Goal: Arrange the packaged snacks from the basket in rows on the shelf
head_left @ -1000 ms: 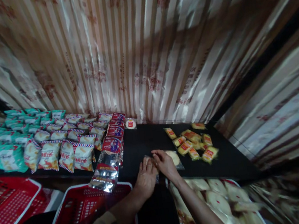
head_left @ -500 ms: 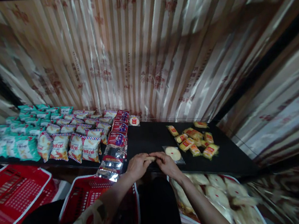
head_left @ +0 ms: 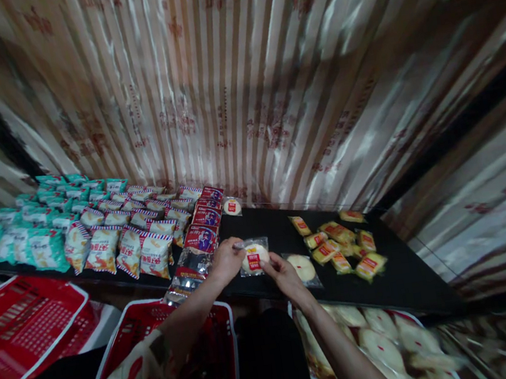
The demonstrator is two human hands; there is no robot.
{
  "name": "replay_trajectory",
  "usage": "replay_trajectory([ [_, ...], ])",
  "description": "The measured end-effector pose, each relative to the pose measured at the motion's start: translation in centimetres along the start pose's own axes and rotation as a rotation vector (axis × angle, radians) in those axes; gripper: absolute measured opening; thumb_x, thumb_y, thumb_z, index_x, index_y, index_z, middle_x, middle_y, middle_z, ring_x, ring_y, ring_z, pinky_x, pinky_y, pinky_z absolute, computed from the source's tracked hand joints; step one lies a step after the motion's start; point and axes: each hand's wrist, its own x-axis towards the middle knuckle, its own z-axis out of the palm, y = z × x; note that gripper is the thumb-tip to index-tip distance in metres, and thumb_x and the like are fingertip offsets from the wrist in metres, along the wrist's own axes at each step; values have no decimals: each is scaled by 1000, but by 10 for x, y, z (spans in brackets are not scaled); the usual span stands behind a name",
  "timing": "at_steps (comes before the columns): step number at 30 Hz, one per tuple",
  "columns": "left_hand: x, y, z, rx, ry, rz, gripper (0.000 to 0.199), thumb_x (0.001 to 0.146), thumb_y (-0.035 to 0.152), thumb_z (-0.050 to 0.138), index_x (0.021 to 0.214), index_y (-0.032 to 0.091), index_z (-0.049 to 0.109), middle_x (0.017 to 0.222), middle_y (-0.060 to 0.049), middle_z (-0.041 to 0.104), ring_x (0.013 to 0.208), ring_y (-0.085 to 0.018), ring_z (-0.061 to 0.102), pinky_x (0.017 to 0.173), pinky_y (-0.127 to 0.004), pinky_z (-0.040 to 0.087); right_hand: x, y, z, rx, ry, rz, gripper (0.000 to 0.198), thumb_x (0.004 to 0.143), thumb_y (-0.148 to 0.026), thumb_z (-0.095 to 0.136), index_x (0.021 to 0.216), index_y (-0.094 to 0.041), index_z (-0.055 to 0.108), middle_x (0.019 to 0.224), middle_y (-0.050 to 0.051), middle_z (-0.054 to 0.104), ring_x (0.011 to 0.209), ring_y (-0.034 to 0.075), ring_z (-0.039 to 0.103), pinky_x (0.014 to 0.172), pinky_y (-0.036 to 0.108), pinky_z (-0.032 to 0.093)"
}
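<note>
Between my two hands is a round, pale cake in a clear wrapper (head_left: 255, 257), its red and yellow label facing up. The fingers of my left hand (head_left: 228, 260) pinch its left edge, and my right hand (head_left: 285, 274) grips its lower right edge. It is held above the front part of the black shelf (head_left: 258, 221). Just right of my right hand, another wrapped round cake (head_left: 301, 268) with a red dot lies on the shelf. A similar labelled cake (head_left: 231, 206) lies at the back, beside the row of red packets (head_left: 204, 238).
White snack bags (head_left: 106, 248) and teal bags (head_left: 47, 248) fill the shelf's left side. Small yellow packets (head_left: 335, 233) lie scattered on the right. Below stand a red basket (head_left: 233, 338), another red basket (head_left: 28, 337) and a basket holding wrapped round cakes (head_left: 381, 344).
Both hands have lifted slightly and turned the cake from edge-on to label-up. The view has shifted a little.
</note>
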Motion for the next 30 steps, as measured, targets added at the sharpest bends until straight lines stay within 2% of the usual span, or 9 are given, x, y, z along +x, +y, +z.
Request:
replay_trajectory([
  [3, 7, -5, 8, -125, 27, -78, 13, 75, 10, 58, 84, 19, 61, 73, 2, 65, 72, -13, 62, 74, -26, 52, 4, 1, 0, 169, 48, 75, 42, 68, -47, 69, 99, -20, 61, 74, -2, 68, 68, 15, 62, 68, 26, 48],
  [5, 8, -6, 14, -230, 48, -137, 9, 77, 9, 57, 78, 18, 59, 69, 2, 63, 69, -13, 63, 69, -26, 54, 7, 1, -1, 250, 142, 129, 49, 65, -45, 73, 105, -20, 59, 69, -3, 67, 62, 13, 61, 61, 24, 47],
  [9, 5, -4, 29, -442, 114, -246, 12, 79, 6, 55, 73, 15, 53, 72, -1, 63, 70, -12, 65, 69, -28, 57, 15, 0, -3, 435, 330, 206, 50, 60, -41, 78, 101, -20, 59, 73, -1, 69, 62, 13, 62, 56, 22, 47],
  [15, 1, -5, 55, -585, 194, -326, 17, 81, 5, 56, 70, 16, 48, 75, -2, 63, 73, -11, 66, 77, -30, 57, 20, 7, 3, 559, 339, 203, 38, 57, -38, 78, 87, -20, 61, 76, 0, 71, 69, 17, 66, 67, 28, 53],
  [20, 15, -9, 63, -467, 210, -318, 13, 84, 8, 48, 74, 17, 50, 75, 0, 60, 71, -9, 63, 70, -22, 54, 29, 27, -2, 323, 415, 230, 54, 59, -41, 74, 104, -19, 55, 82, 4, 70, 74, 19, 67, 69, 31, 53],
  [23, 31, -10, 58, -316, 188, -279, 10, 82, 12, 52, 74, 18, 52, 71, 3, 59, 69, -9, 61, 63, -19, 51, 40, 31, -14, 12, 477, 107, 68, 62, -42, 68, 122, -16, 48, 106, 10, 67, 89, 22, 64, 77, 34, 52],
  [25, 44, -10, 53, -208, 154, -249, 9, 79, 13, 57, 72, 18, 55, 67, 4, 59, 68, -10, 60, 63, -18, 49, 49, 28, -22, -249, 454, -20, 63, 66, -43, 64, 123, -17, 51, 117, 11, 62, 102, 25, 59, 86, 38, 48],
  [27, 57, -8, 47, -105, 128, -217, 9, 77, 13, 60, 70, 19, 57, 67, 4, 61, 70, -10, 60, 65, -19, 48, 59, 23, -29, -473, 384, -84, 51, 69, -43, 61, 115, -19, 59, 114, 10, 64, 106, 26, 56, 89, 40, 45],
  [30, 74, -3, 39, 39, 120, -176, 8, 78, 13, 59, 75, 20, 61, 74, 3, 65, 77, -12, 62, 72, -21, 47, 76, 18, -33, -594, 250, -31, 39, 74, -42, 58, 105, -21, 65, 97, 7, 69, 94, 24, 61, 84, 37, 46],
])
